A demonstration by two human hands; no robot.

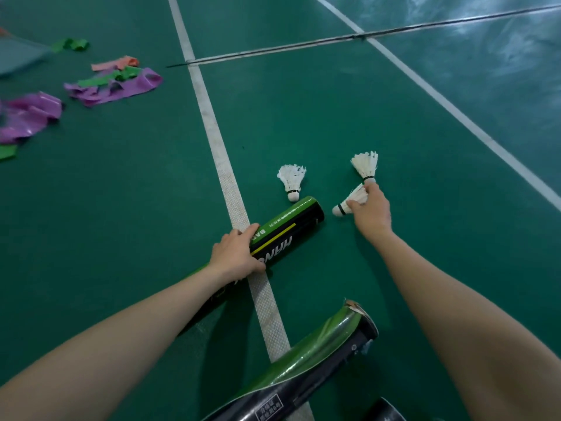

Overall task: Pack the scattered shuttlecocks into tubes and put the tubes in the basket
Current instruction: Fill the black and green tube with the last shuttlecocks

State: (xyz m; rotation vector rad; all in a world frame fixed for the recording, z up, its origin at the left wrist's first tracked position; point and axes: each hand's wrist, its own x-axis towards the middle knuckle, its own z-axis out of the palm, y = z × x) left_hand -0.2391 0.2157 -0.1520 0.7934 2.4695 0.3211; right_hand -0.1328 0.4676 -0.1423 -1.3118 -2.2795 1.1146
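A green-and-black shuttlecock tube [288,230] lies on the green court floor across a white line, and my left hand [238,253] grips its middle. My right hand [372,208] pinches a white feather shuttlecock [349,203] lying just right of the tube's far end; its fingertips also touch the cork of a second shuttlecock [365,165] behind it. A third shuttlecock [292,180] lies cork-down-toward-me just beyond the tube's end. Another green-and-black tube [318,357] lies near me at the bottom, with a further dark tube end [384,411] beside it. No basket is in view.
Purple, green and pink strips of elastic band [115,83] lie scattered at the left, with more purple band [27,117] at the left edge. White court lines [218,147] and a thin dark rod [334,41] cross the floor farther away.
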